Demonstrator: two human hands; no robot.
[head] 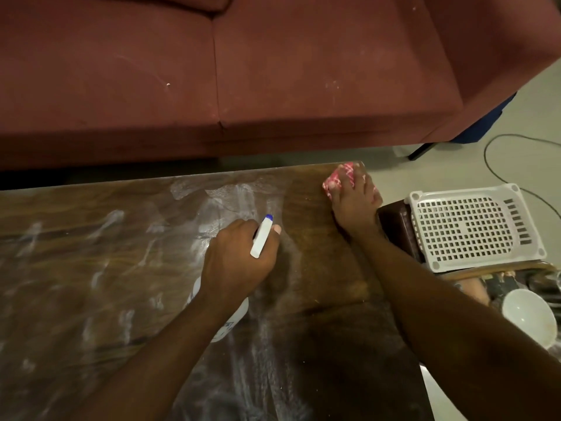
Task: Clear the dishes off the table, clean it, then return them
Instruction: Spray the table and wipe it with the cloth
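Dark wooden table [121, 268] fills the lower part of the head view, its top streaked with whitish wet smears, and a red sofa [212, 71] runs along behind it from 10 to 2 o'clock. Near the middle of the tabletop the left hand [239, 262] comes in from 7 o'clock, forearm angled across the wood. Its fingers are wrapped round the neck of a white spray bottle [261, 238], with one fingertip out by the blue-tipped nozzle, which points toward 1 o'clock. The bottle's round body shows under the wrist. The right arm stretches from 4 o'clock up to the table's far right corner at about 1 o'clock. There the right hand [355, 202] lies palm down with spread fingers on a bunched pink-and-white cloth [340, 174], pressing it to the wood at the very edge. Off the table at 3 o'clock an upturned white slotted basket [467, 226] sits next to a dark brown block. A white bowl [529, 314] rests lower down at 4 o'clock, close beside the right forearm. On the pale floor a thin dark cable [485, 153] loops at 2 o'clock.
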